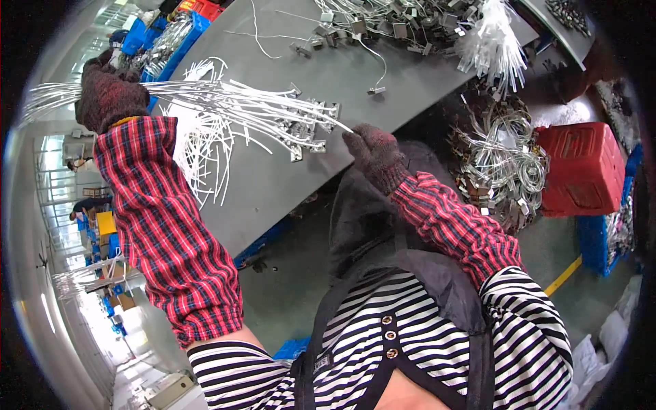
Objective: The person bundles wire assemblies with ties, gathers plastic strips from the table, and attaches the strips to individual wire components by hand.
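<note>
My left hand [113, 99], in a dark knitted glove, is closed around a bundle of thin white cables [225, 99] above the grey table. Small metal pieces [304, 123] sit at the bundle's right end. At the table's near edge my right hand [374, 154], gloved the same way, has its fingers pinched together on the tip of one white cable that runs back to the bundle. Beneath the bundle lies a loose pile of white cable lengths [201, 150] on the table.
A heap of cables with metal parts [410, 27] covers the table's far side, beside a bunch of clear-white strips [493, 48]. To the right, coiled cables [502, 164] lie by a red crate [581, 167]. Blue bins [181, 44] stand beyond the table's left edge.
</note>
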### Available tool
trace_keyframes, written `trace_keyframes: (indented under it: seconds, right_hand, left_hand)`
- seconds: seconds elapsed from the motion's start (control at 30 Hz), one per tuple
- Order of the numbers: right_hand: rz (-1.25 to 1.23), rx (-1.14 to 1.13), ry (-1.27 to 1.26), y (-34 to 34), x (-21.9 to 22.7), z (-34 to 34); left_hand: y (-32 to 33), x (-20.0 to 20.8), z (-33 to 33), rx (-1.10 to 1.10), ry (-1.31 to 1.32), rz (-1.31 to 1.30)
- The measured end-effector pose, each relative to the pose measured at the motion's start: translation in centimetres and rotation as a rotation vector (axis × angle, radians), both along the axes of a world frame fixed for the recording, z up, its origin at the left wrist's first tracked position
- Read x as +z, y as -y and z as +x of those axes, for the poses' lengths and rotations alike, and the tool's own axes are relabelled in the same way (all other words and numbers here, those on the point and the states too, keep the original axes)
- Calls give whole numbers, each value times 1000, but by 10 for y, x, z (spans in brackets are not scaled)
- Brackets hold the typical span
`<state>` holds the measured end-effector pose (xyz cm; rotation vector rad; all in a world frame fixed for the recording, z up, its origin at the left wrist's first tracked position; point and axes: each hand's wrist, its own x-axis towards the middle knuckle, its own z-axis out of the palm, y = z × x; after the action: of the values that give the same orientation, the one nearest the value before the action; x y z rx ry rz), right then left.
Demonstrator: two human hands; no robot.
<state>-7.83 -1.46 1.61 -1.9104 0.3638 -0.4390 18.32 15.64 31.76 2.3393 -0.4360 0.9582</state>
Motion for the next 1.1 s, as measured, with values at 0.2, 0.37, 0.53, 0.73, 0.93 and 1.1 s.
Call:
trace_keyframes:
  seconds: [0.2,0.37,0.53,0.73,0.93,1.1]
  right_hand:
    - [248,125,53,-6,-5,2]
    - [243,313,142,-1,-7,-6]
    - [-37,216,137,20,-6,-6]
    - [134,51,27,36,-4,-15]
    - [217,91,1,50,-8,-6]
    - [-25,139,-55,61,-9,7]
  left_hand:
    - [5,6,1,-271,-351,-1076]
    - [-19,8,-1,81,73,245]
    - [1,16,-28,-166,154,229]
    - [54,-14,-58,-522,-215,-812]
    - [34,0,-45,-884,-485,-795]
    - [41,-31,-35,-936,-447,-815]
